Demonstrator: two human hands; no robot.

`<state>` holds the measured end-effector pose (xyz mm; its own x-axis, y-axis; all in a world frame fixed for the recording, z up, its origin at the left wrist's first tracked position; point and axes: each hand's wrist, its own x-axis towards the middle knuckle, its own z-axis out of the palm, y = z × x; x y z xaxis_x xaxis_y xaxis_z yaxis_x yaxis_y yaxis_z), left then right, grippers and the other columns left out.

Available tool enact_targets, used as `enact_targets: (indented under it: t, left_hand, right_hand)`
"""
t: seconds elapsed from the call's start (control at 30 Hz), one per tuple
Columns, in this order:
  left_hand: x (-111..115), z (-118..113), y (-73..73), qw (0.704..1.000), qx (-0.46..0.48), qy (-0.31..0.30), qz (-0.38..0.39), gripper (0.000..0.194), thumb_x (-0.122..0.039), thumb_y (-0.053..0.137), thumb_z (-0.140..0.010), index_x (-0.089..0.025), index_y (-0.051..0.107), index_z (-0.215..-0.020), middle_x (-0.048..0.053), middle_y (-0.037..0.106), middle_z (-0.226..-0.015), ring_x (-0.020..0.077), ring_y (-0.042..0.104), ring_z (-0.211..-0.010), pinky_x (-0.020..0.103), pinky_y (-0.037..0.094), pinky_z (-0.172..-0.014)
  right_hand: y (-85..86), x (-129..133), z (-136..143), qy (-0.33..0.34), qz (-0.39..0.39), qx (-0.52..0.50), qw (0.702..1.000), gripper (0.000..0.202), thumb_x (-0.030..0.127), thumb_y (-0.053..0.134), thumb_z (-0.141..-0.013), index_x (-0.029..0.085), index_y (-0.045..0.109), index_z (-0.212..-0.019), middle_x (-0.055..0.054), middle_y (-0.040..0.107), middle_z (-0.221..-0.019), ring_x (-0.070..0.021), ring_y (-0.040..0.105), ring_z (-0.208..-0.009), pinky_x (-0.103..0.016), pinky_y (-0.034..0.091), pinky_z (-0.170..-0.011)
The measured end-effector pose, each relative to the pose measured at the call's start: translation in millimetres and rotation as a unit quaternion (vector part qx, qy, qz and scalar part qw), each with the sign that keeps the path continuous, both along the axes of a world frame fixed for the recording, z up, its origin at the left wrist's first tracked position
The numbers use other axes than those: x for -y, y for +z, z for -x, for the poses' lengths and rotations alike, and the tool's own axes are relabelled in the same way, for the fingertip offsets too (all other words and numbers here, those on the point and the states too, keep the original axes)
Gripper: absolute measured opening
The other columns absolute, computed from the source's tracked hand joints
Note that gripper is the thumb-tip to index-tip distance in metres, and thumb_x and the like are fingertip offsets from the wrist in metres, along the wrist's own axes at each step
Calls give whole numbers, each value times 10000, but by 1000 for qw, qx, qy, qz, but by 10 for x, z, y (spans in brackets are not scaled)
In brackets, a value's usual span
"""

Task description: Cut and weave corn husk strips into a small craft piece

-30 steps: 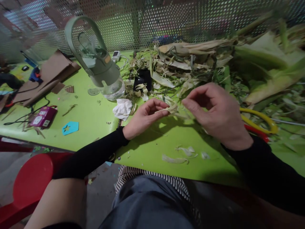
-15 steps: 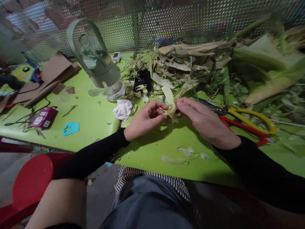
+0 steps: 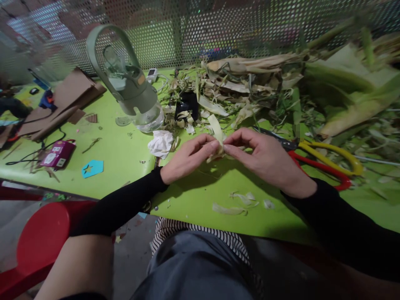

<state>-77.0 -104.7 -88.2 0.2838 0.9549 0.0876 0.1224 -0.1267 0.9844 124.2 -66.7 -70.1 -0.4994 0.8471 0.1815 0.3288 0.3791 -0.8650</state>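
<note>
Between my two hands, above the green table (image 3: 187, 200), is a pale yellow-green husk piece (image 3: 216, 127), one strip of it standing up. My left hand (image 3: 190, 157) pinches it from the left, thumb against fingers. From the right, my right hand (image 3: 265, 158) grips the same piece with thumb and fingertips, which hide part of it. Loose husk strips (image 3: 229, 209) lie on the table below my hands. Scissors (image 3: 331, 160) with one yellow and one red handle lie just right of my right hand.
A heap of corn husks (image 3: 250, 79) spreads along the back and right. Left of centre stand a bottle (image 3: 137, 96) and a crumpled tissue (image 3: 161, 143). Farther left are a purple box (image 3: 58, 154), a blue paper piece (image 3: 96, 168) and brown cardboard (image 3: 67, 98). A red stool (image 3: 43, 233) stands lower left.
My left thumb and fingers have closed onto the husk piece. My right fingertips have shifted slightly left and down, and the upright strip has moved a little left.
</note>
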Motion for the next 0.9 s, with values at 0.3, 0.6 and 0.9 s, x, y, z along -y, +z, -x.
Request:
enact_targets:
  t: [0.3, 0.6, 0.9]
  left_hand:
    - [6, -91, -142, 999, 13, -40, -14, 377, -529, 505, -1036, -201, 536, -853, 8, 565, -789, 133, 560, -725, 289, 522, -736]
    - [91, -245, -105, 981, 120, 26, 149, 335, -499, 434, -1078, -218, 432, -894, -41, 497, -720, 87, 539, -593, 247, 530, -630]
    - [116, -202, -73, 995, 58, 49, 64, 361, -536, 470, -1061, -212, 504, -905, -19, 578, -773, 72, 519, -544, 227, 459, -515]
  right_hand:
    - [-9, 33, 68, -8, 28, -5, 1000, 416, 622, 611, -968, 245, 636, -794, 8, 600, -705, -160, 546, -634, -302, 448, -575]
    - [-118, 166, 121, -109, -50, -49, 992, 298, 548, 633, -987, 275, 578, -881, 38, 495, -668, -155, 436, -553, -313, 346, -508]
    - [-29, 159, 120, -163, -60, -118, 978, 211, 478, 619, -1004, 284, 672, -938, -34, 659, -874, -213, 612, -772, -375, 476, -680]
